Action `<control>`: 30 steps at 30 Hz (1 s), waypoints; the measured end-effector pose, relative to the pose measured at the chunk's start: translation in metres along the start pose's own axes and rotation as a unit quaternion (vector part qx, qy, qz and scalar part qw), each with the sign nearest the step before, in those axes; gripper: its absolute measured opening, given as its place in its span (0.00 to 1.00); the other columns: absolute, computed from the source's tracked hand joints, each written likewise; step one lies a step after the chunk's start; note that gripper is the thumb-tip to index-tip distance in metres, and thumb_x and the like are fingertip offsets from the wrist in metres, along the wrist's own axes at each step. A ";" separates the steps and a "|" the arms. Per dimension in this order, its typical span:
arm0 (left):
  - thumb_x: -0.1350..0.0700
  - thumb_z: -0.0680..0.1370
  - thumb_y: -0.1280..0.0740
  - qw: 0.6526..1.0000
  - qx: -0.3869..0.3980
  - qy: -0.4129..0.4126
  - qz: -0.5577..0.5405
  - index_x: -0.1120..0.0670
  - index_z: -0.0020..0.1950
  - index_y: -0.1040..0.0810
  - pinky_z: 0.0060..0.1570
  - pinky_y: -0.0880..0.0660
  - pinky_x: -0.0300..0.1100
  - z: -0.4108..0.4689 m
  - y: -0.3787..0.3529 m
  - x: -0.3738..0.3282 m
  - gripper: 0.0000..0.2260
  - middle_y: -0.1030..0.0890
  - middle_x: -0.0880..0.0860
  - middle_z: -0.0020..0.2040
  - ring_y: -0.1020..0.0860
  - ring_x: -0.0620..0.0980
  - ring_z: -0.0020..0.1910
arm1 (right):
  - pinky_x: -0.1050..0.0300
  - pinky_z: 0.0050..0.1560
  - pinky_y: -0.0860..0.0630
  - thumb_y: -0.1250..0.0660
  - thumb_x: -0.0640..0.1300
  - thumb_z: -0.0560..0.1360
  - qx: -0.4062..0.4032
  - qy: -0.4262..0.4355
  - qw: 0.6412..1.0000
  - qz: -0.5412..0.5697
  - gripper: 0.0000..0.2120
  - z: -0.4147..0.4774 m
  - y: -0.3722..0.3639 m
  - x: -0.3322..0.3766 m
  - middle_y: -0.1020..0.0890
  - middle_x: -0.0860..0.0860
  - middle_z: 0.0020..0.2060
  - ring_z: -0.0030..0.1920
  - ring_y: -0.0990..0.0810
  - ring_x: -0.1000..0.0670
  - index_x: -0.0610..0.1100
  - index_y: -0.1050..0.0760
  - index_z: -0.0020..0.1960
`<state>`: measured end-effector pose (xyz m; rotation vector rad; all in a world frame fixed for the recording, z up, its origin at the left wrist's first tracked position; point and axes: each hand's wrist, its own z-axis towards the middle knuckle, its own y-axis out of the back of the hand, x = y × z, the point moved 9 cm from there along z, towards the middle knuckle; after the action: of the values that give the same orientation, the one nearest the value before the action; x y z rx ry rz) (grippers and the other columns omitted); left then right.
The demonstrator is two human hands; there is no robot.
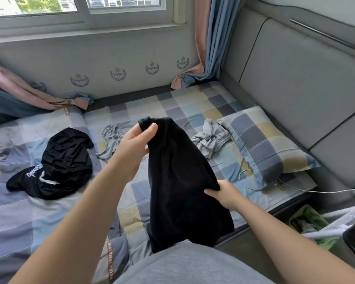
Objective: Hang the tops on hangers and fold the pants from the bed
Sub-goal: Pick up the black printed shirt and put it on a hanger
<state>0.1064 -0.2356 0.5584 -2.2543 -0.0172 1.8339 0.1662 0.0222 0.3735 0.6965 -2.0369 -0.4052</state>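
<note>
A plain black garment [182, 181] hangs in the air above the checked bed [172, 105], held by both hands. My left hand [135, 144] grips its top corner, thumb pressed over the fabric. My right hand [223, 193] pinches its right edge lower down. Whether it is a top or pants cannot be told. A second black garment with white lettering [55, 162] lies crumpled on the bed at the left. Two grey crumpled garments lie behind: one at the middle [113, 140], one beside the pillow [211, 138].
A checked pillow [262, 144] lies at the right against the grey padded headboard [295, 83]. A white cable [295, 189] runs across the bed's right edge. A green bin [309, 224] and white rods stand on the floor at the right. Curtains hang by the window.
</note>
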 end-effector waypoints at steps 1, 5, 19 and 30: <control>0.52 0.83 0.36 0.999 0.011 0.007 0.040 0.51 0.62 0.21 0.49 0.24 0.35 0.001 -0.001 0.005 0.10 0.15 0.44 0.54 0.17 0.41 0.53 | 0.42 0.61 0.23 0.30 0.47 0.79 -0.009 0.004 1.000 0.025 0.07 -0.002 0.005 0.004 0.14 0.47 0.52 0.55 0.18 0.44 0.45 0.18 0.53; 0.46 0.79 0.31 0.979 0.056 0.114 0.162 0.47 0.59 0.23 0.51 0.27 0.35 -0.003 -0.009 0.043 0.11 0.17 0.40 0.52 0.19 0.32 0.46 | 0.55 0.49 0.21 0.29 0.46 0.78 -0.064 0.050 0.992 0.100 0.05 -0.014 0.031 0.038 0.13 0.54 0.41 0.48 0.15 0.49 0.49 0.17 0.44; 0.38 0.64 0.23 0.957 0.128 0.039 0.258 0.46 0.66 0.25 0.60 0.22 0.51 -0.018 -0.082 0.088 0.33 0.17 0.44 0.58 0.19 0.45 0.58 | 0.50 0.47 0.18 0.34 0.43 0.72 -0.140 0.175 0.927 0.302 0.08 -0.066 0.077 0.160 0.14 0.45 0.40 0.44 0.15 0.47 0.44 0.17 0.44; 0.54 0.81 0.31 0.993 -0.034 0.003 0.110 0.49 0.54 0.17 0.57 0.20 0.54 0.003 -0.033 0.061 0.05 0.13 0.49 0.50 0.16 0.51 0.52 | 0.64 0.63 0.29 0.29 0.45 0.78 -0.068 0.231 0.954 0.178 0.20 -0.084 0.067 0.148 0.21 0.60 0.62 0.64 0.25 0.65 0.55 0.27 0.67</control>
<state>0.1213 -0.1930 0.5053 -2.3920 0.1797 1.9630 0.1544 -0.0183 0.5520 0.2901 -1.6230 -0.1491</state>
